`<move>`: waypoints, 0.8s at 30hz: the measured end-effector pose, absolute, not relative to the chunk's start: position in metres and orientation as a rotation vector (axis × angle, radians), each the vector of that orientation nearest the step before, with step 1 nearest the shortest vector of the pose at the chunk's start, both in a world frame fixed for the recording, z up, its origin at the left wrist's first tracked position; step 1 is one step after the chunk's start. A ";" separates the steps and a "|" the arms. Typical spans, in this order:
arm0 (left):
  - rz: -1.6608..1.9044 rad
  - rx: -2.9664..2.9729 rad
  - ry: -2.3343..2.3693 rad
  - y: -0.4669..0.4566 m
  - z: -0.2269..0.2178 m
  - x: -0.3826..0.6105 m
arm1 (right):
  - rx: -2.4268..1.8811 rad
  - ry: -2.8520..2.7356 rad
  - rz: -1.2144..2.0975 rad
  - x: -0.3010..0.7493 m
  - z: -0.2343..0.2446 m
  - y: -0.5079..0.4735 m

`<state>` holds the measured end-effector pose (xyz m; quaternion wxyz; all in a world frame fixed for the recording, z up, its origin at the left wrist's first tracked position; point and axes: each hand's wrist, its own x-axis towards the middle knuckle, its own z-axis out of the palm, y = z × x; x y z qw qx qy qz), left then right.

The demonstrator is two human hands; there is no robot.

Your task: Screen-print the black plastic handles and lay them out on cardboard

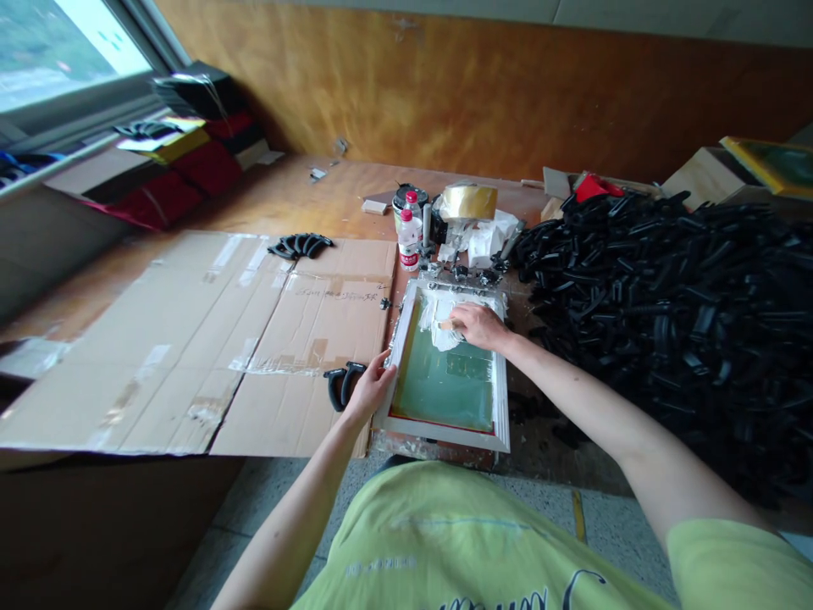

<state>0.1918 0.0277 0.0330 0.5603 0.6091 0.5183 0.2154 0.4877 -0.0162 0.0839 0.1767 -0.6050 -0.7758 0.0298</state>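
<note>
A screen-printing frame [501, 415] with a white rim and green mesh lies on the table in front of me. My right hand [478, 326] is closed on a small squeegee [447, 325] at the far end of the mesh, in a smear of white ink [438, 318]. My left hand [369, 390] grips the frame's left rim with its fingers curled over the edge. Just left of that hand lie two black curved plastic pieces [340, 385] on flattened cardboard [209, 339].
A large heap of black plastic pieces [673, 296] fills the table's right side. Behind the frame stand a white bottle [410, 241], a dark jar, a tape roll [468, 202] and rags. More black pieces [300, 246] lie on the cardboard. Boxes and red items sit under the window at left.
</note>
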 end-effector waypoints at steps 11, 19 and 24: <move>0.421 1.428 1.142 0.032 0.056 0.189 | -1.736 -1.973 0.086 0.491 0.091 0.004; 0.758 1.258 0.880 0.046 0.162 0.221 | -2.199 -1.295 -0.042 0.571 0.118 0.018; 0.964 1.186 0.705 0.076 0.192 0.267 | -2.317 -1.081 0.224 0.574 0.068 -0.038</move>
